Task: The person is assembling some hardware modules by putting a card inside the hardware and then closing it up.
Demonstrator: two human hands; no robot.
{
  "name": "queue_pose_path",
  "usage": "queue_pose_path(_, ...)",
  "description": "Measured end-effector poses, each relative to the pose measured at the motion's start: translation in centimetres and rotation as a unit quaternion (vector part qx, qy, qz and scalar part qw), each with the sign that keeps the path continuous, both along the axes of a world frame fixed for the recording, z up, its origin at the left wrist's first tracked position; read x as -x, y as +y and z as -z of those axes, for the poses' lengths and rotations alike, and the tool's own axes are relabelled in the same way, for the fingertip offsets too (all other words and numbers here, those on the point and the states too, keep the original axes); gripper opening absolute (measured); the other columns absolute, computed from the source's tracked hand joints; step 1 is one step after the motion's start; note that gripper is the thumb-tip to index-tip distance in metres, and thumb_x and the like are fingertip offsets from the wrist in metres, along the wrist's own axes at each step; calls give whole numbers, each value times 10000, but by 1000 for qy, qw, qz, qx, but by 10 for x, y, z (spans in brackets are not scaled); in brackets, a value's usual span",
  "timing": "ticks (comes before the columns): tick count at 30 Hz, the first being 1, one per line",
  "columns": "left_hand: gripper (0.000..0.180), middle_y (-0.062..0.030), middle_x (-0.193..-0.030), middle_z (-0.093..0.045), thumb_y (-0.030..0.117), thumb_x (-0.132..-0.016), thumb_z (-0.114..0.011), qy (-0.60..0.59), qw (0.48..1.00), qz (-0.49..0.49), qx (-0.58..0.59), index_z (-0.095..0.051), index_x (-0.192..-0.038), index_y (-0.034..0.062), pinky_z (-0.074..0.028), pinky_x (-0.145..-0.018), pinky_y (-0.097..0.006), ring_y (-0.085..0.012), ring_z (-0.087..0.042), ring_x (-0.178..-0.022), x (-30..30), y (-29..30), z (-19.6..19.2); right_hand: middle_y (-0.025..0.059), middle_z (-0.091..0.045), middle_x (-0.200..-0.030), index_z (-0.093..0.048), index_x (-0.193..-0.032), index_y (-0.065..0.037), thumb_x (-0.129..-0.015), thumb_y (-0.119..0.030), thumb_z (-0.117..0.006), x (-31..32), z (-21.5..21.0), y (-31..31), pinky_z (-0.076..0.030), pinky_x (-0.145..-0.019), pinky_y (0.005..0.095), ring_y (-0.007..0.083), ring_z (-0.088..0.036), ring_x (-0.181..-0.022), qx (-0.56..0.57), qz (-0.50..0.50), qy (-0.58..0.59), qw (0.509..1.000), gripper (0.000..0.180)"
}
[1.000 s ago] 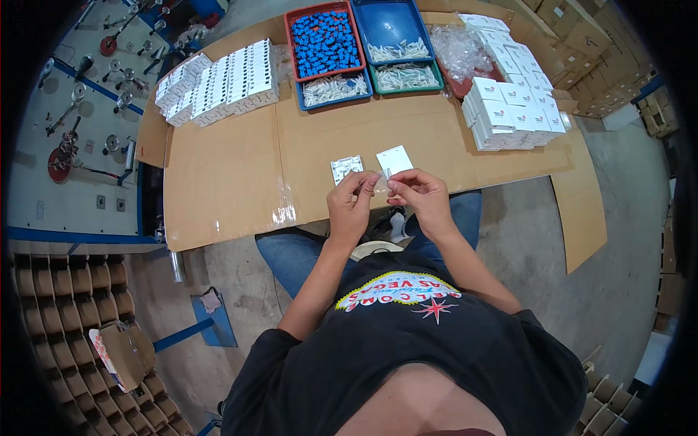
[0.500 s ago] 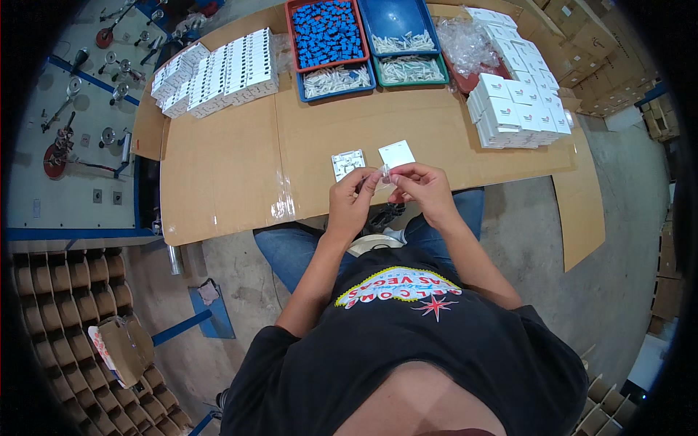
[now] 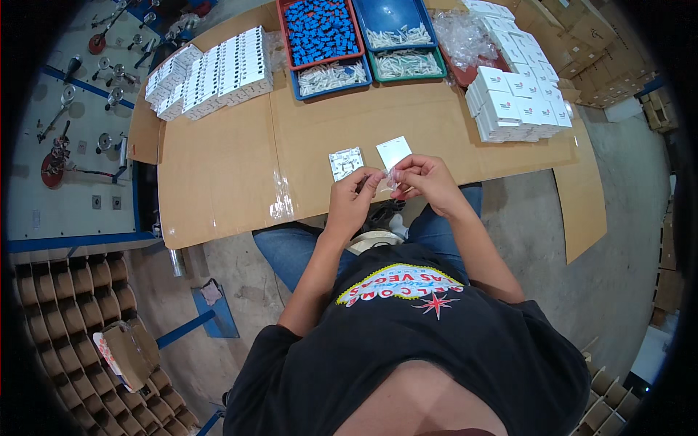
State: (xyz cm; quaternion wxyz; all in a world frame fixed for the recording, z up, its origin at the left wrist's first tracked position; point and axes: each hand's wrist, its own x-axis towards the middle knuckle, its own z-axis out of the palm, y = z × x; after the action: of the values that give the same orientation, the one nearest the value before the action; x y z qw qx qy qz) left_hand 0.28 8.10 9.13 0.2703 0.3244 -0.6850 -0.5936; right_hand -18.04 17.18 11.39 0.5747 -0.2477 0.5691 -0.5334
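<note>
Between my two hands, just over the table's near edge, is a small clear plastic bag (image 3: 388,179). My left hand (image 3: 352,200) pinches it from the left; a small dark bit shows at those fingertips, too small to name. The fingers of my right hand (image 3: 427,182) are closed on the bag's other side. On the cardboard just beyond my hands lie two flat pieces: a white square plate with fittings on its face (image 3: 345,163) at the left, and a plain white square plate (image 3: 395,150) at the right, partly behind my right hand.
White boxed units stand in rows (image 3: 225,69) at the back left. A red tray of blue parts (image 3: 289,36) and blue and green trays of white pieces (image 3: 441,65) sit at the back. Stacked white plates (image 3: 520,109) and crumpled clear bags (image 3: 465,40) fill the right.
My right hand's fingers have shifted slightly on the clear bag, which now looks more bunched. The whole view has moved a little; the two plates stay where they were.
</note>
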Motion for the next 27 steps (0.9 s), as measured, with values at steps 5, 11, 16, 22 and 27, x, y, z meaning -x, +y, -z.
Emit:
queue_pose_path(5, 251, 0, -721, -626, 228, -1047, -627, 1, 1000, 2, -24, -721, -1042, -4, -443, -610, -253, -68, -540, -671, 3, 1, 6, 66, -719, -909, -679, -1084, -6, -972, -46, -656, -1, 11, -1, -602, -666, 261, 149, -726, -768, 17, -9, 34, 999, 122)
queue_pose_path(11, 238, 24, -717, -587, 216, -1055, -612, 6, 994, 22, -103, -708, -1081, 0, -420, -568, -242, -48, -503, -640, -1, -12, 14, 19, -713, -922, -727, -1096, -38, -909, -60, -744, -2, 9, -9, -573, -690, 284, 124, -701, -854, 143, -62, 228, 961, 189)
queue_pose_path(16, 218, 51, -684, -511, 213, -1050, -622, 39, 965, 40, -257, -679, -1145, 25, -393, -519, -232, -37, -439, -578, -2, -22, 17, 40, -701, -920, -742, -1051, -34, -896, -47, -752, -10, 10, -13, -554, -717, 280, 125, -686, -852, 228, -52, 386, 892, 156)
queue_pose_path(22, 232, 60, -673, -506, 228, -1026, -660, 13, 904, 69, -422, -671, -1174, 49, -397, -510, -230, -45, -429, -537, -13, -38, 13, 58, -702, -885, -729, -1017, 3, -924, -37, -725, -4, 27, -13, -542, -651, 252, 118, -680, -771, 224, -80, 380, 894, 102)
queue_pose_path(27, 262, 30, -738, -587, 283, -1053, -613, -27, 915, 133, -379, -681, -1159, 52, -455, -588, -235, -54, -506, -604, -23, -49, 29, 43, -706, -827, -719, -1019, 17, -971, -48, -685, -14, 28, -13, -526, -600, 245, 96, -653, -662, 124, -64, 214, 967, 87)
